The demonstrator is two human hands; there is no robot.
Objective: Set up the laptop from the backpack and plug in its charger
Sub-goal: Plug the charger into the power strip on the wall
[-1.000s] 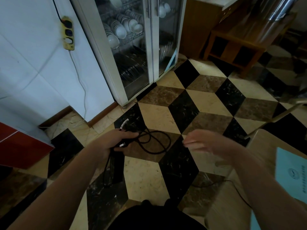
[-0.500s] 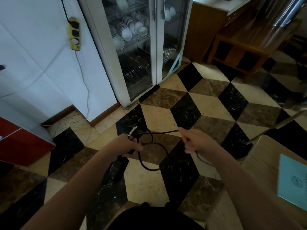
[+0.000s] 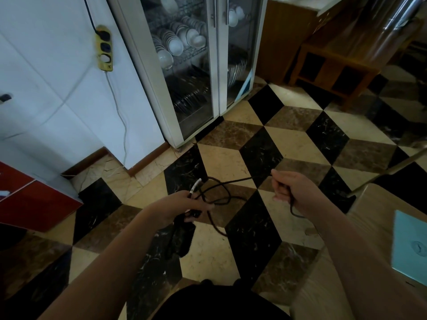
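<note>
1. Plainly, no brand name or legible writing can be made out in the head view; a round emblem is seen on the pale blue booklet (image 3: 410,245) lying on the wooden table (image 3: 369,204) at the right, but it is too blurred to be read
2. A small dark mark is seen on the white connector tip (image 3: 196,186) of the charger; it cannot be read either
3. The charger cable (image 3: 221,192) is shown as thin and black, loosely looped and tangled in the air above the chequered floor (image 3: 231,139), between the two hands
4. The black power brick (image 3: 181,236) is seen hanging below the left hand
5. The left hand (image 3: 178,207) is curled round a bunch of cable, with the white tip sticking up past its fingers
6. The right hand (image 3: 291,192) is closed in a pinch on one strand, which is drawn out to the right and trails down behind the wrist
7. A yellow power strip (image 3: 104,48) is mounted on the white wall (image 3: 46,65), beside a glass-fronted dish cabinet (image 3: 184,65)
</note>
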